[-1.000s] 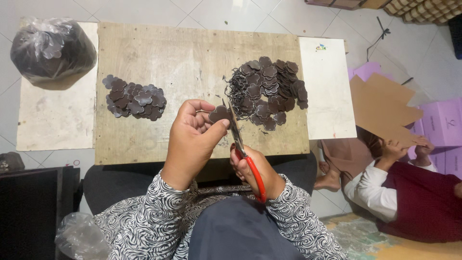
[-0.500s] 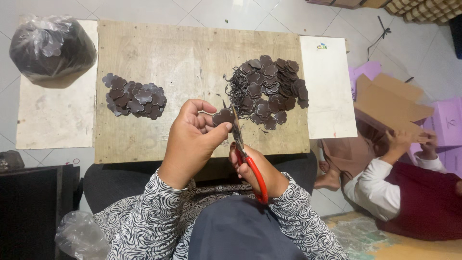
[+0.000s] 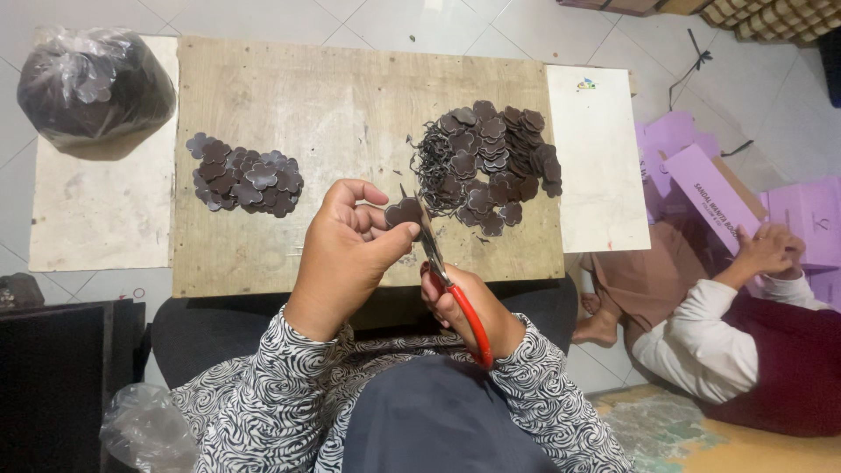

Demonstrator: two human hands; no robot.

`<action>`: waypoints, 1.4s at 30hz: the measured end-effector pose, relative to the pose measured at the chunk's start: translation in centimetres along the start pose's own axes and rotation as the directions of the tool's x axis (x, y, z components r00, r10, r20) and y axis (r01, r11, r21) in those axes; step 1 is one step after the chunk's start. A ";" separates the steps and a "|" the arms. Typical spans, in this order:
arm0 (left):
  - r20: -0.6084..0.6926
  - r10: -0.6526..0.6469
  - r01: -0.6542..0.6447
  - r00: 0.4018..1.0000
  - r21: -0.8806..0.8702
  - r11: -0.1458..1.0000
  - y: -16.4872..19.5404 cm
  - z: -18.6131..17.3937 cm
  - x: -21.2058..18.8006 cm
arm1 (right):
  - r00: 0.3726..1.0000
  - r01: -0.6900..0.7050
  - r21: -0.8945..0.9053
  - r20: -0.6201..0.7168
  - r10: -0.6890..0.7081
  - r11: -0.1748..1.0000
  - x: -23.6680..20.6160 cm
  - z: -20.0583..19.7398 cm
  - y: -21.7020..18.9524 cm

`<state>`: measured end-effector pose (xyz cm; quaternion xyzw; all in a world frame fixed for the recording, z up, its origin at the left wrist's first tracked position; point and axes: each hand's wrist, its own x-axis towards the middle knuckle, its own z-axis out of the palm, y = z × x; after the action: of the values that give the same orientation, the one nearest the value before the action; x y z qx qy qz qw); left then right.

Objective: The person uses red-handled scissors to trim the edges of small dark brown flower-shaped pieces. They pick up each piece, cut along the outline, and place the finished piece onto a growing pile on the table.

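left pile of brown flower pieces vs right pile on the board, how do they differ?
The left pile is smaller and lies flat and spread out; the right pile is bigger and heaped higher. The right pile has thin dark trimmings tangled along its left edge; the left pile has none to be seen. The right pile lies nearer the scissors; the left pile lies apart. Both are dark brown flower-shaped pieces on the wooden board.
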<state>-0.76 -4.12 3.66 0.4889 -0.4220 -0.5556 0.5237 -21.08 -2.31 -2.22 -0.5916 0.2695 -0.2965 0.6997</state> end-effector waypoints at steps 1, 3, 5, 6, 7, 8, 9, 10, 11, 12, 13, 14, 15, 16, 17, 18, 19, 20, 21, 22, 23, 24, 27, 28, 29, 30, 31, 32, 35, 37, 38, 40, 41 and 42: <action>0.000 0.006 -0.006 1.000 -0.008 1.000 0.0 0.0 0.0 | 1.000 -0.004 -0.014 -0.005 0.003 1.000 -0.1 0.0 0.0; 0.001 0.022 -0.022 1.000 -0.023 0.999 0.1 0.0 0.0 | 1.000 0.003 -0.050 -0.011 -0.004 0.999 0.0 -0.1 0.0; -0.012 0.013 -0.013 1.000 0.000 1.000 0.1 -0.1 0.0 | 1.000 0.018 -0.091 -0.018 -0.019 0.996 0.1 0.0 0.0; -0.019 0.008 -0.008 1.000 0.011 1.000 0.1 -0.1 0.0 | 1.000 0.015 -0.091 -0.022 -0.017 0.996 0.0 0.0 0.0; -0.014 0.010 -0.010 1.000 -0.003 1.000 0.1 -0.1 0.0 | 1.000 0.012 -0.091 -0.026 -0.014 0.996 0.0 0.0 -0.1; -0.010 0.013 -0.013 1.000 -0.018 1.000 0.1 -0.1 0.0 | 1.000 0.009 -0.091 -0.029 -0.012 0.996 0.0 0.0 -0.1; -0.006 0.015 -0.015 1.000 -0.032 0.999 0.1 -0.1 0.0 | 1.000 0.014 -0.106 -0.026 -0.017 0.994 0.0 0.0 -0.1; 0.000 0.015 -0.015 1.000 -0.034 0.999 0.1 -0.1 0.0 | 0.999 0.019 -0.121 -0.024 -0.022 0.993 0.1 0.0 -0.1; 0.005 0.016 -0.016 1.000 -0.036 0.999 0.1 -0.1 0.1 | 0.999 0.024 -0.136 -0.021 -0.027 0.990 0.2 0.0 -0.1; 0.011 0.015 -0.015 1.000 -0.039 0.999 0.1 0.0 0.0 | 0.999 0.030 -0.134 -0.020 -0.033 0.991 0.2 0.0 -0.1; 0.023 0.011 -0.011 1.000 -0.020 1.000 0.0 0.0 0.0 | 0.999 0.035 -0.131 -0.020 -0.038 0.991 0.3 0.1 0.0; 0.034 0.006 -0.006 0.999 -0.002 1.000 0.0 0.0 0.0 | 0.999 0.041 -0.128 -0.018 -0.044 0.991 0.3 0.2 0.1; 0.046 0.004 -0.004 0.999 0.018 1.000 0.0 0.0 0.1 | 0.999 0.044 -0.137 -0.018 -0.047 0.990 0.3 0.2 0.1; 0.044 0.005 -0.006 0.999 0.025 1.000 -0.1 0.1 0.1 | 0.999 0.048 -0.147 -0.016 -0.051 0.988 0.4 0.1 0.2; 0.042 0.005 -0.006 0.999 0.032 0.999 -0.1 0.1 0.1 | 0.999 0.049 -0.156 -0.015 -0.052 0.987 0.4 0.1 0.3; 0.041 0.004 -0.006 0.999 0.038 0.999 -0.1 0.1 0.1 | 0.999 0.036 -0.141 -0.022 -0.040 0.989 0.3 0.2 0.4; 0.039 0.008 -0.009 0.999 0.039 0.999 -0.2 0.1 0.0 | 0.999 0.024 -0.125 -0.029 -0.028 0.992 0.4 0.2 0.4; 0.037 0.013 -0.014 0.999 0.040 0.999 -0.2 0.1 0.0 | 0.999 0.013 -0.111 -0.035 -0.017 0.994 0.3 0.2 0.5; 0.035 0.020 -0.021 0.999 0.042 0.999 -0.2 0.1 0.0 | 0.999 0.012 -0.089 -0.034 -0.015 0.996 0.3 0.2 0.5; 0.036 0.033 -0.034 0.999 0.029 0.999 -0.3 0.1 0.1 | 0.999 0.011 -0.068 -0.032 -0.013 0.998 0.4 0.3 0.5; 0.035 0.044 -0.045 0.998 0.016 0.999 -0.4 0.2 0.1 | 0.999 0.009 -0.046 -0.031 -0.010 0.999 0.3 0.3 0.5; 0.033 0.053 -0.053 0.998 0.003 0.999 -0.4 0.2 0.0 | 0.999 0.004 -0.050 -0.035 -0.006 0.999 0.3 0.3 0.5; 0.030 0.030 -0.030 0.999 -0.009 1.000 -0.7 0.2 0.2 | 0.999 -0.005 -0.049 -0.040 0.003 0.999 0.3 0.3 0.5; 0.037 0.034 -0.034 0.999 0.013 0.999 -0.7 0.2 0.2 | 0.999 -0.005 -0.042 -0.037 0.003 0.999 0.2 0.4 0.5; 0.045 0.038 -0.039 0.998 0.035 0.999 -0.7 0.1 0.2 | 0.999 -0.005 -0.035 -0.036 0.003 0.999 0.2 0.5 0.6; 0.054 0.040 -0.043 0.998 0.056 0.998 -0.7 0.1 0.1 | 1.000 0.011 -0.035 -0.012 -0.011 0.999 0.3 0.5 0.6; 0.071 0.044 -0.048 0.997 0.059 0.997 -0.7 0.1 0.1 | 1.000 0.024 -0.033 0.011 -0.024 0.999 0.3 0.5 0.7; 0.087 0.048 -0.054 0.995 0.062 0.997 -0.6 0.1 0.0 | 0.999 0.038 -0.030 0.036 -0.037 0.999 0.4 0.5 0.7; 0.103 0.027 -0.036 0.994 0.085 0.996 -0.3 0.1 -0.2 | 0.997 0.065 -0.063 0.049 -0.062 0.996 0.3 0.4 0.7; 0.107 0.012 -0.022 0.994 0.093 0.995 -0.1 0.1 -0.3 | 0.997 0.071 -0.065 0.048 -0.068 0.995 0.3 0.4 0.7; 0.112 0.011 -0.021 0.994 0.091 0.996 0.0 0.1 -0.2 | 0.996 0.073 -0.066 0.048 -0.070 0.995 0.4 0.4 0.7; 0.122 0.007 -0.017 0.992 0.083 0.996 0.0 0.1 -0.2 | 0.996 0.076 -0.040 0.042 -0.074 0.996 0.3 0.6 0.7; 0.127 0.001 -0.011 0.992 0.077 0.997 0.0 0.2 -0.1 | 0.996 0.077 -0.026 0.039 -0.076 0.997 0.3 0.6 0.7; 0.131 -0.006 -0.003 0.991 0.070 0.998 -0.1 0.2 -0.2 | 0.995 0.086 -0.019 0.050 -0.085 0.996 0.3 0.6 0.8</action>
<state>-0.97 -3.92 3.61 0.4698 -0.4745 -0.5715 0.4770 -20.34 -2.05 -2.89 -0.6168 0.2298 -0.3088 0.6865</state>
